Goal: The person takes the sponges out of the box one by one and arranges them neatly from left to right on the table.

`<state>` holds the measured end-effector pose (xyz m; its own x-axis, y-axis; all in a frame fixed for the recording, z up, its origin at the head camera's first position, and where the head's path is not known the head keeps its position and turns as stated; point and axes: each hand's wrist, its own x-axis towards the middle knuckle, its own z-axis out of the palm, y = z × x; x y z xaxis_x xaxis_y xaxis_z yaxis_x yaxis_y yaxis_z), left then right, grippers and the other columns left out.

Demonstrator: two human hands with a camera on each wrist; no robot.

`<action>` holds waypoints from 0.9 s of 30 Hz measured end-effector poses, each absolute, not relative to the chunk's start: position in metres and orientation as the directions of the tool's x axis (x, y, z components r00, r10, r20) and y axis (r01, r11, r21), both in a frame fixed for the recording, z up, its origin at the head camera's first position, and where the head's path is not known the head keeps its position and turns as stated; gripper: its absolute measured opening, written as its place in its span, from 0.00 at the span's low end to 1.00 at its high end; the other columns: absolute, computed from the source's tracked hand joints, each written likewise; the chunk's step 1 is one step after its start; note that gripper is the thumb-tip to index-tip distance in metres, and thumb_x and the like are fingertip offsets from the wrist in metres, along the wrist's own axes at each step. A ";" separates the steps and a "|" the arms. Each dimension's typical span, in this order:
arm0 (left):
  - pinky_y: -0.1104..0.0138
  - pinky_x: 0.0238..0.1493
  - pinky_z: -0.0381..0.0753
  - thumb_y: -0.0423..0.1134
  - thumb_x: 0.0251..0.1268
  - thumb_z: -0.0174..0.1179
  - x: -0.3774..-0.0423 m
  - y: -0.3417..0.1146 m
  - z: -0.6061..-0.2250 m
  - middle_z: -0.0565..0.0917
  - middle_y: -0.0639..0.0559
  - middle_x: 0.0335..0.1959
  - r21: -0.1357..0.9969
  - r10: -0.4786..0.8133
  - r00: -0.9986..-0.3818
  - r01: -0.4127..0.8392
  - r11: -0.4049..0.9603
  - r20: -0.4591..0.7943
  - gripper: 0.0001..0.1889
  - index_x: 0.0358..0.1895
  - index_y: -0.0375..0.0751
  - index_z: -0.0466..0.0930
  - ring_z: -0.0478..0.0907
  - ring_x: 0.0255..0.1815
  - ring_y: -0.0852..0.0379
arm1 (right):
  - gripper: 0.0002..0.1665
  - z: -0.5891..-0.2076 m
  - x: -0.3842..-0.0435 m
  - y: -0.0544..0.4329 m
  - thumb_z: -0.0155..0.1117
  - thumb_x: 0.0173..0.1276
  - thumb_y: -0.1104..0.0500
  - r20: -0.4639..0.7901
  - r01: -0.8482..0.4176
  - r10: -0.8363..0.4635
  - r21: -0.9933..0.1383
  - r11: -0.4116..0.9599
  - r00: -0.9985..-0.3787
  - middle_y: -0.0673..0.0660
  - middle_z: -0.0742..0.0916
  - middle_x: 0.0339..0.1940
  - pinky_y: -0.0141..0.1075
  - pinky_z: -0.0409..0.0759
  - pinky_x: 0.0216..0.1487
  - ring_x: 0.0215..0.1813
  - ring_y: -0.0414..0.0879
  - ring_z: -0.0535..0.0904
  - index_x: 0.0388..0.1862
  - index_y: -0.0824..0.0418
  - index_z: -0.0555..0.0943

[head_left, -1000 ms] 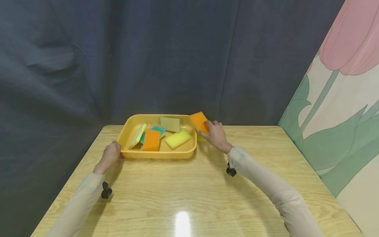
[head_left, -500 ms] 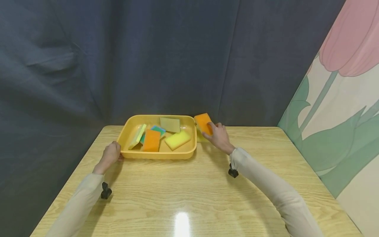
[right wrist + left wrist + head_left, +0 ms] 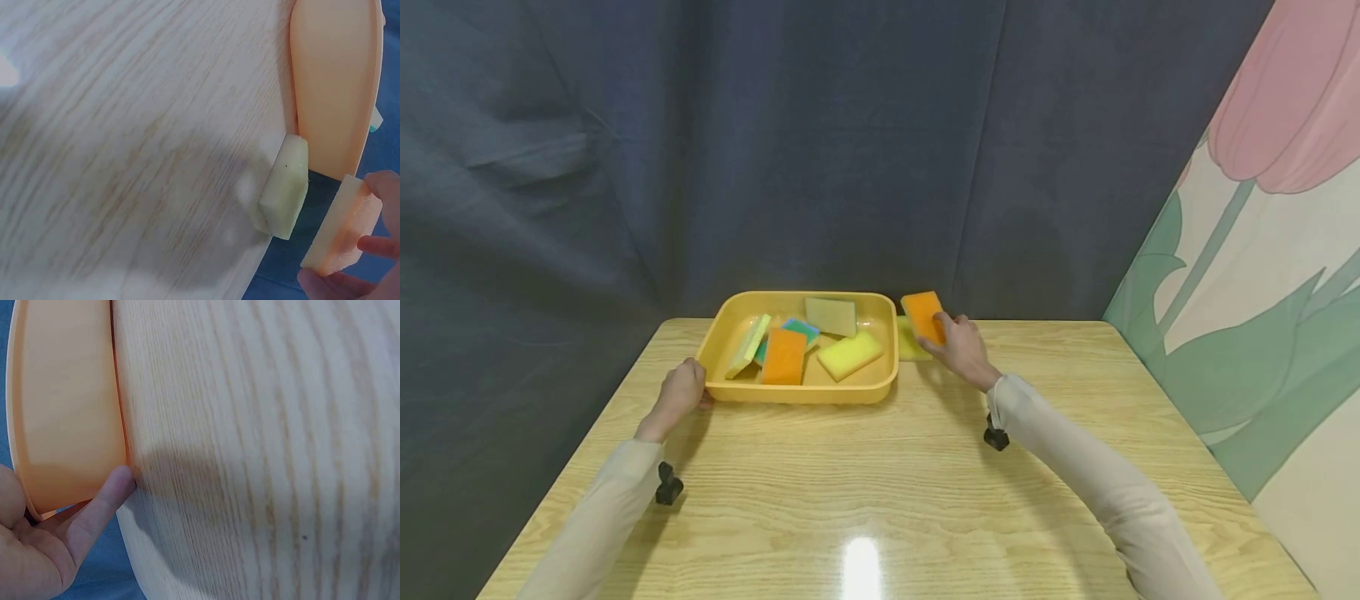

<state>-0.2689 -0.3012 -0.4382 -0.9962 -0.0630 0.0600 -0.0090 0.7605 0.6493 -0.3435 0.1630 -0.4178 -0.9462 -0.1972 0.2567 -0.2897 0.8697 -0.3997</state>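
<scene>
A yellow plastic tray [image 3: 808, 392] stands near the back of the table. My left hand [image 3: 681, 390] grips its near left corner, with one digit low against the tray wall [image 3: 69, 406] in the left wrist view. My right hand [image 3: 958, 346] pinches an orange sponge [image 3: 919, 312] by its edges, just right of the tray. Below it a yellow sponge [image 3: 912, 343] lies on the table beside the tray's right wall; the right wrist view shows the held sponge [image 3: 344, 228] apart from that lower sponge [image 3: 285, 190]. Part of the lower one is hidden in the head view.
Inside the tray are another orange sponge [image 3: 784, 357], a bright yellow sponge [image 3: 850, 354], an olive one [image 3: 831, 317], a leaning pale yellow one [image 3: 748, 346] and a blue-green one [image 3: 805, 329]. A dark curtain [image 3: 820, 150] hangs behind the wooden table [image 3: 820, 475]; a painted wall [image 3: 1240, 333] borders the right.
My right hand has moved the orange sponge rightward and slightly down, from the tray's right rim to over the yellow sponge, which shows more now. My left hand keeps its hold on the tray.
</scene>
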 end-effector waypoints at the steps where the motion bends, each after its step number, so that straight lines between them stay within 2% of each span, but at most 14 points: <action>1: 0.60 0.24 0.87 0.34 0.79 0.25 -0.269 -0.301 -0.438 0.78 0.25 0.31 0.651 -0.062 -0.996 -0.008 0.759 0.059 0.22 0.42 0.19 0.67 0.85 0.25 0.40 | 0.37 -0.418 -0.344 0.164 0.65 0.69 0.44 0.252 -0.286 -0.195 -0.398 0.872 -0.948 0.73 0.79 0.51 0.52 0.78 0.45 0.51 0.66 0.75 0.67 0.66 0.71; 7: 0.60 0.23 0.87 0.33 0.79 0.26 -0.268 -0.301 -0.437 0.79 0.26 0.30 0.649 -0.057 -0.995 0.008 0.760 0.078 0.21 0.41 0.19 0.67 0.85 0.24 0.40 | 0.37 -0.421 -0.346 0.169 0.64 0.69 0.45 0.250 -0.274 -0.186 -0.383 0.882 -0.950 0.74 0.79 0.50 0.52 0.78 0.42 0.49 0.66 0.76 0.66 0.68 0.72; 12: 0.59 0.22 0.86 0.32 0.78 0.27 -0.269 -0.302 -0.437 0.78 0.29 0.27 0.609 -0.058 -0.993 0.016 0.793 0.101 0.20 0.38 0.20 0.67 0.84 0.21 0.42 | 0.37 -0.425 -0.349 0.173 0.65 0.69 0.44 0.245 -0.269 -0.185 -0.372 0.888 -0.952 0.75 0.80 0.54 0.57 0.78 0.50 0.53 0.69 0.76 0.66 0.68 0.72; 14: 0.58 0.23 0.86 0.32 0.78 0.27 -0.269 -0.302 -0.437 0.78 0.29 0.26 0.589 -0.057 -0.992 0.020 0.808 0.112 0.20 0.37 0.20 0.67 0.83 0.20 0.42 | 0.37 -0.425 -0.350 0.175 0.65 0.69 0.44 0.236 -0.264 -0.184 -0.371 0.890 -0.954 0.74 0.81 0.52 0.58 0.78 0.51 0.54 0.69 0.76 0.65 0.69 0.72; 19: 0.55 0.24 0.86 0.31 0.77 0.28 -0.269 -0.301 -0.437 0.78 0.29 0.25 0.583 -0.047 -0.990 0.040 0.812 0.134 0.19 0.35 0.21 0.67 0.83 0.21 0.40 | 0.37 -0.427 -0.351 0.179 0.65 0.69 0.44 0.202 -0.237 -0.172 -0.362 0.902 -0.964 0.72 0.83 0.45 0.54 0.78 0.45 0.50 0.67 0.77 0.65 0.68 0.72; 24: 0.59 0.22 0.87 0.31 0.77 0.28 -0.269 -0.300 -0.437 0.78 0.27 0.27 0.627 -0.035 -0.992 0.049 0.778 0.120 0.19 0.36 0.21 0.67 0.84 0.22 0.39 | 0.37 -0.430 -0.352 0.182 0.65 0.69 0.43 0.174 -0.214 -0.160 -0.366 0.906 -0.972 0.73 0.81 0.49 0.54 0.79 0.44 0.49 0.66 0.77 0.66 0.67 0.72; 27: 0.57 0.23 0.86 0.31 0.77 0.28 -0.270 -0.301 -0.437 0.78 0.27 0.26 0.601 -0.035 -0.990 0.053 0.798 0.134 0.19 0.36 0.20 0.67 0.84 0.22 0.40 | 0.38 -0.432 -0.352 0.183 0.64 0.69 0.42 0.175 -0.217 -0.163 -0.363 0.906 -0.971 0.73 0.80 0.50 0.54 0.79 0.43 0.48 0.66 0.77 0.67 0.67 0.71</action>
